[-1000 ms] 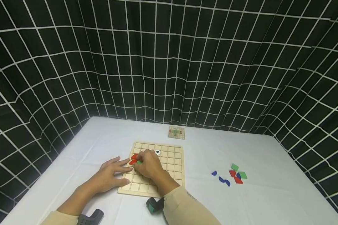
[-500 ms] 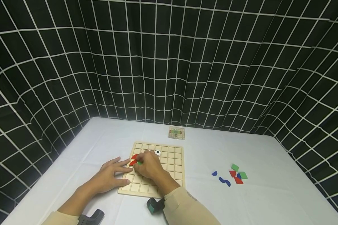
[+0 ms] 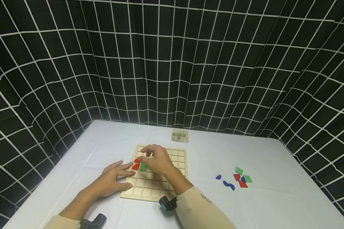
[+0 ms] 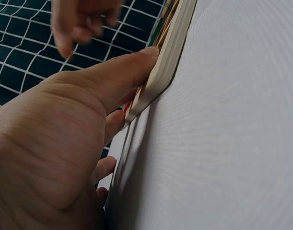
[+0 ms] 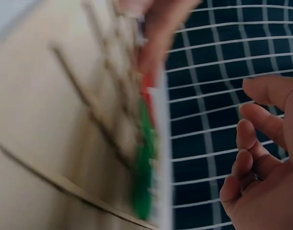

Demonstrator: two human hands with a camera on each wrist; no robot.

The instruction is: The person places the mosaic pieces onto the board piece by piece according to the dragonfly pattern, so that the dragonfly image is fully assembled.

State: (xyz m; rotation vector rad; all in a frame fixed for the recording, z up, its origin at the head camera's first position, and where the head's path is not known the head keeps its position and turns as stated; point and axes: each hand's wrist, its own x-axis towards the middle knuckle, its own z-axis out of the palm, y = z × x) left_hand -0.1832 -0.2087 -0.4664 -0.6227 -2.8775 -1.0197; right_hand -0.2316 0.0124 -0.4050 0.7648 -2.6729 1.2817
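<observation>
My left hand [image 3: 111, 178] lies at the left side of a wooden grid board [image 3: 182, 163], its straight fingertips and thumb on the frame. In the left wrist view the board's pale edge [image 4: 168, 60] meets the fingers. Two red curved tiles [image 3: 135, 166] sit in cells by the left edge, with a green square tile [image 3: 143, 167] beside the nearer one. Above the board hovers my right hand [image 3: 160, 160], fingers loosely bent. In the right wrist view its thumb and fingers stand apart with nothing between them. That hand hides part of the board's upper cells.
A small patterned card [image 3: 180, 135] lies behind the board. To the right on the white tablecloth [image 3: 206, 203] are several loose pieces: blue half-rounds [image 3: 226, 183], green diamond-like tiles [image 3: 247, 179] and red tiles [image 3: 242, 184]. A black curtain with white grid lines [image 3: 172, 63] surrounds the table.
My right hand has come off the green square tile, rising and shifting right and away, so the tile now shows in its cell. The left hand has stayed in place.
</observation>
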